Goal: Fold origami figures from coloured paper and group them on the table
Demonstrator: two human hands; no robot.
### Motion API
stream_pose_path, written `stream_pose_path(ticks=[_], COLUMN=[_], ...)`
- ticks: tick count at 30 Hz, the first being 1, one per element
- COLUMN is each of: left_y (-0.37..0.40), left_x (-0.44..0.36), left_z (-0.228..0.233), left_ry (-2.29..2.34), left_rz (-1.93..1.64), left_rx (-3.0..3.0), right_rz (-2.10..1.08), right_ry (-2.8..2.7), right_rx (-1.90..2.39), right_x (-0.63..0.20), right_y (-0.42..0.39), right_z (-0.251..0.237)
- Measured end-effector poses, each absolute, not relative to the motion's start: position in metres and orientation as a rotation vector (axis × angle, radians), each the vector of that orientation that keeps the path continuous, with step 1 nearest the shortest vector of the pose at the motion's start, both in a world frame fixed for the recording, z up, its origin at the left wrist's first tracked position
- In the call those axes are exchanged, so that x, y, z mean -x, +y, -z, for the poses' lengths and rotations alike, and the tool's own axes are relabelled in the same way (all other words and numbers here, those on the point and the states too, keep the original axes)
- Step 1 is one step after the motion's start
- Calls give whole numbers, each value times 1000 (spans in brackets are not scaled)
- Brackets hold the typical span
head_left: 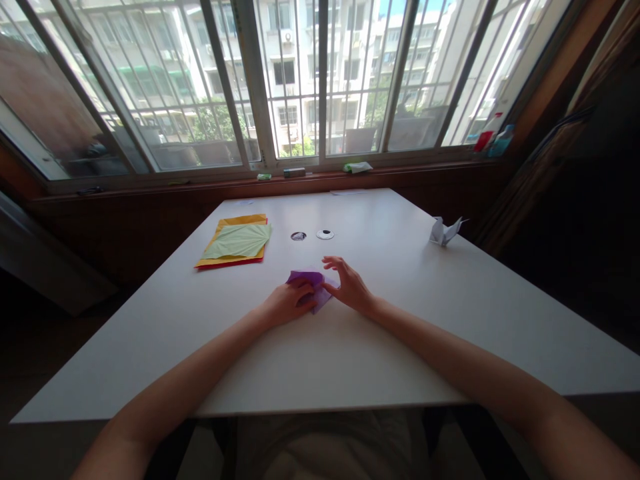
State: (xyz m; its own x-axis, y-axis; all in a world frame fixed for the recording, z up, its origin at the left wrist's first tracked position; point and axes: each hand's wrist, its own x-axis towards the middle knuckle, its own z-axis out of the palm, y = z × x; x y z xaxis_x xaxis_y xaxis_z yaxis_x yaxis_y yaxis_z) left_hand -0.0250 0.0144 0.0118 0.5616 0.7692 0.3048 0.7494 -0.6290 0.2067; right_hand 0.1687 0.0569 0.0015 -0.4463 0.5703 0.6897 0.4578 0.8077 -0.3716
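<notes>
- Both forearms reach forward from the bottom of the view and converge towards the middle of the white counter (pixel 450 320); the left arm comes in from the lower left, the right from the lower right.
- The left hand (pixel 287 303) lies palm down with its fingers curled together, pressing on the near-left part of the purple paper (pixel 313 287).
- The right hand (pixel 350 287) rests on the right edge of the same sheet, fingers spread apart and slightly arched, the fingertips touching paper or counter; I cannot tell whether it pinches a flap.
- The purple paper lies flat on the counter between the two hands, partly folded, its long axis running from far left to near right. It is directly under the fingertips of both hands, so neither is clearly nearer; the left covers more of it.
- Beyond the hands, near the middle of the counter, sit two small round discs (pixel 311 235), side by side and apart from the sheet.
- Left of them lies a stack of coloured sheets (pixel 235 243), green on top of yellow and red, well apart from the left hand.
- At the far right edge stands a white folded paper figure (pixel 444 231), well apart from the right hand.
- Behind the counter, small items line the windowsill (pixel 310 175) below the barred window.
</notes>
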Motion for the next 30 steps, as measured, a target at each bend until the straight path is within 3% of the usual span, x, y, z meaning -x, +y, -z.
stream_pose_path(ticks=[15, 30], left_y=[14, 8], left_x=[26, 20], left_z=[-14, -19], left_ry=[1143, 1318], left_rz=[-625, -619], left_rx=[-2731, -2664], right_rz=[-236, -305], right_ry=[-2365, -2313], right_rx=[798, 986], right_x=[-170, -164], right_y=[59, 59], right_z=[-3, 7])
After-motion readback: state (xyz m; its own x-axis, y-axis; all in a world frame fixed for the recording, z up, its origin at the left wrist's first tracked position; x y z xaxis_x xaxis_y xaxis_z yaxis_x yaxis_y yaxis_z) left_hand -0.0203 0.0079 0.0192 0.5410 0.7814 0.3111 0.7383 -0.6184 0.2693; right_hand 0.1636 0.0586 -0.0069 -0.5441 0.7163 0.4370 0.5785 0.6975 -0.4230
